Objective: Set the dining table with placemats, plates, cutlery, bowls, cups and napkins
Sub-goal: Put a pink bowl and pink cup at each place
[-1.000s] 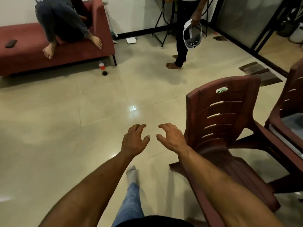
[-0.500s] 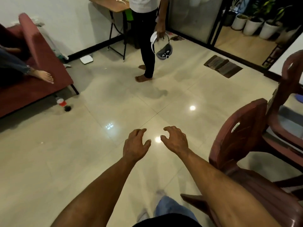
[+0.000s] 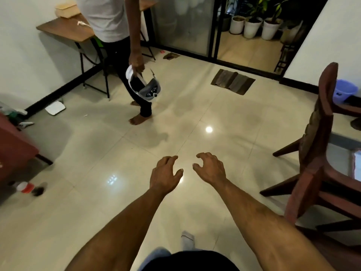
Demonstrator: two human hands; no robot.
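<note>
Hands reach forward over the pale tiled floor point(image 3: 97, 222): the left hand point(image 3: 165, 174) and the right hand point(image 3: 210, 169) hover side by side, close but apart, palms down, fingers loosely curled and holding nothing. No placemat, plate, cutlery, bowl, cup or napkin shows. Dark red plastic chairs point(image 3: 316, 153) stand at the right. Farther off on the left, another person point(image 3: 117, 36) stands barefoot, holding a white headset point(image 3: 144, 87), beside a wooden side table point(image 3: 66, 30). Potted plants point(image 3: 254, 24) stand beyond the glass door point(image 3: 185, 24).
</note>
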